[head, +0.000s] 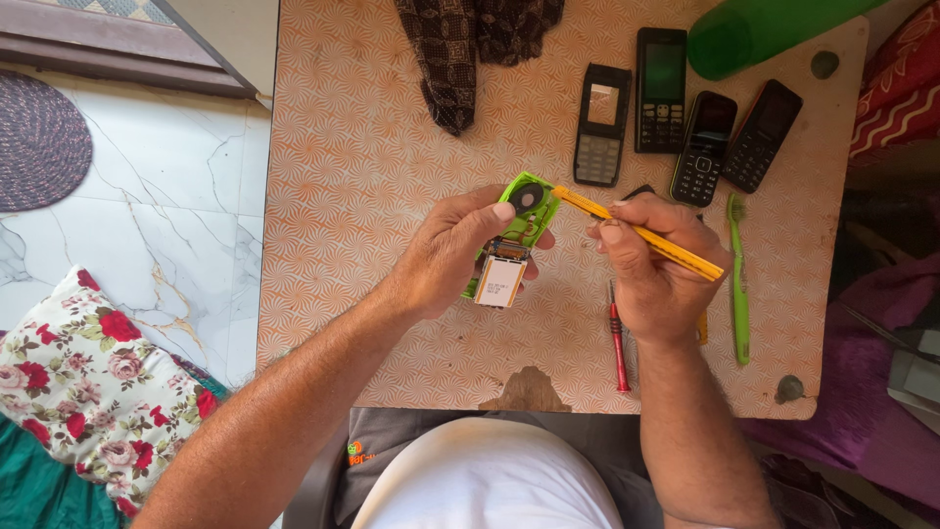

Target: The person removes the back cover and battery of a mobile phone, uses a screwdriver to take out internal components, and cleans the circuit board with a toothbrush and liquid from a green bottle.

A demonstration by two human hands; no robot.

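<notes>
Green phone frame [517,235] gripped in left hand [452,250], right hand [651,269] pinching yellow tool [641,233], tip touching frame's top

A home phone-repair corner: patterned table [372,147] strewn with handsets [661,88], marble floor [166,196], floral cushion [88,392].

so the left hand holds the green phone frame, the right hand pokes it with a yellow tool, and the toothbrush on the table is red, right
Not quite: the toothbrush is green, not red, as the head view shows. The red item is a screwdriver beside it. The left hand does hold the green phone frame, and the right hand does hold the yellow tool to it.
</notes>
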